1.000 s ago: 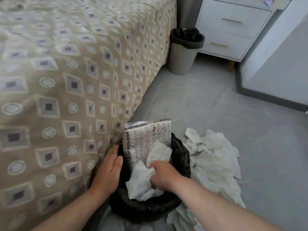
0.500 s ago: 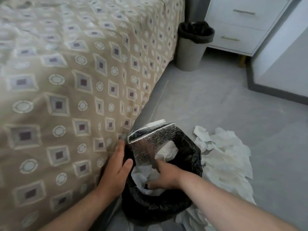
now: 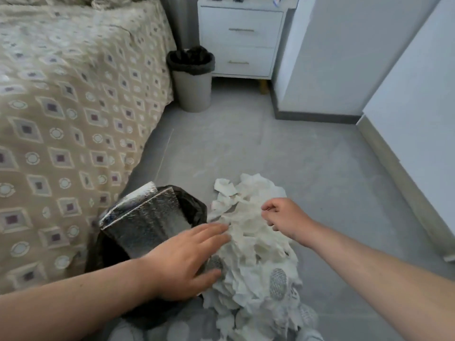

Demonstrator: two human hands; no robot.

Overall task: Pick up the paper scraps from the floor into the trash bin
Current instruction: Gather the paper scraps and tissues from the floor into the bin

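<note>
– Both hands have come out of the trash bin since a second ago. The right hand no longer pushes paper down inside, and the left hand has left the bin's side by the bed.
– Where is the left one now?
– Nearest of all, reaching across the bin's mouth. Its fingers lie straight and pressed together, tips touching the left edge of the paper scraps. The thumb sticks out apart, lower, against the same heap.
– And the bin itself?
– The trash bin, lined with a black bag, sits under that wrist and left of the fingertips. A silver foil pouch stands tilted in it, just behind the knuckles.
– So the scraps are not in yet?
– They lie on the floor as one white crumpled heap, right of the bin and touching it, between the two hands.
– The right hand?
– At the heap's upper right edge, fingers curled inward over the paper. Whether they pinch a scrap I cannot tell.
– Further off?
– Left of the left fingers, the patterned bedspread hangs down towards the floor. Well beyond both sets of fingertips a second bin with a black liner stands at the bed's corner, and just behind it is a white nightstand with two drawers.
</note>
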